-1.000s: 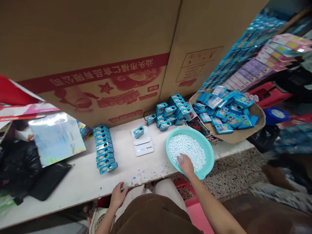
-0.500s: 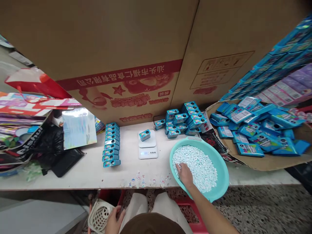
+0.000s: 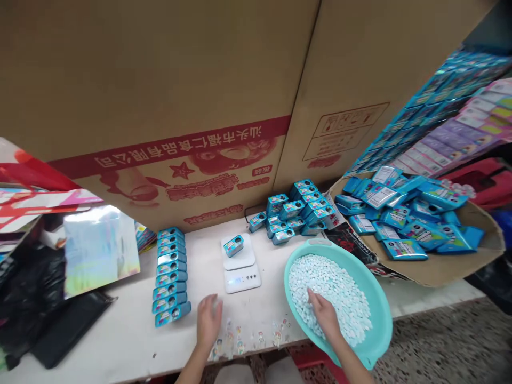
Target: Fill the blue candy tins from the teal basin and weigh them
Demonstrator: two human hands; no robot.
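Observation:
My right hand (image 3: 325, 316) is over small pale candies (image 3: 344, 290) heaped in a turquoise basin (image 3: 382, 336). Its fingers are curled together, and what they hold, if anything, is hidden. My left hand (image 3: 208, 322) hovers above the table, slightly blurred, fingers stretched forward and nothing seen in it. Ahead of it is a white digital scale (image 3: 242, 281) with lit digits. One small blue tin (image 3: 233, 246) lies on the scale's plate. To the left, a row of similar blue tins (image 3: 172, 277) runs toward the table's front.
Behind the scale is a pile of blue tins (image 3: 294, 210). A large cardboard box (image 3: 180, 69) walls off the back. At right, an open carton (image 3: 444, 269) holds blue packets (image 3: 424, 232). A shiny sheet (image 3: 100, 250) and black plastic (image 3: 68, 330) lie left.
My left hand has risen from beside my lap to above the table near the scale. My right hand stays over the candies, its fingers now lifted higher. The view has shifted.

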